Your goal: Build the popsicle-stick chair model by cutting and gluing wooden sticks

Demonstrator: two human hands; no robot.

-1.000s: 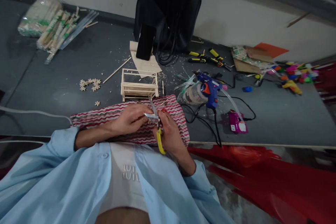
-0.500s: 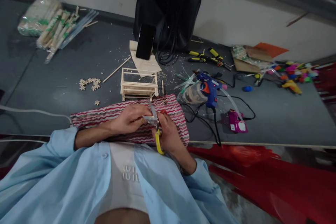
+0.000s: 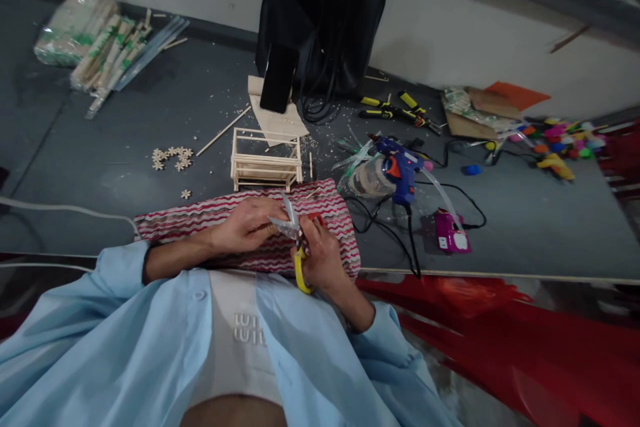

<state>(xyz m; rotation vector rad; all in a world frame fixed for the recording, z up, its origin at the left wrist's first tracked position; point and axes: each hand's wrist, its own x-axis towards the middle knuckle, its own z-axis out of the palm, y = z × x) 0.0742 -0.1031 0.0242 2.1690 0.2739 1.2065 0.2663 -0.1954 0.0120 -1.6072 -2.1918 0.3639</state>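
My right hand (image 3: 323,255) is closed round the handles of a pair of scissors (image 3: 301,270), one of which is yellow. The scissors' blades stand apart and point up and to the left. At their tips is my left hand (image 3: 246,225), its fingers pinched together; whatever they hold is too small or hidden to make out. Both hands are over a red-and-white wavy-striped cloth (image 3: 180,221) at the table's front edge. Just beyond them stands a small frame of thin wooden sticks (image 3: 267,163). Snowflake-shaped wooden pieces (image 3: 173,157) lie to its left.
A blue glue gun (image 3: 400,167) rests on a clear container to the right, its cables near a purple box (image 3: 451,232). Behind are a phone (image 3: 279,79), a black bag (image 3: 320,20) and pliers (image 3: 395,112). Wrapped stick bundles (image 3: 110,53) lie far left.
The scissors' blades have shifted and turned slightly between my hands. My left hand stays pinched close to the blades. The things on the table have not moved.
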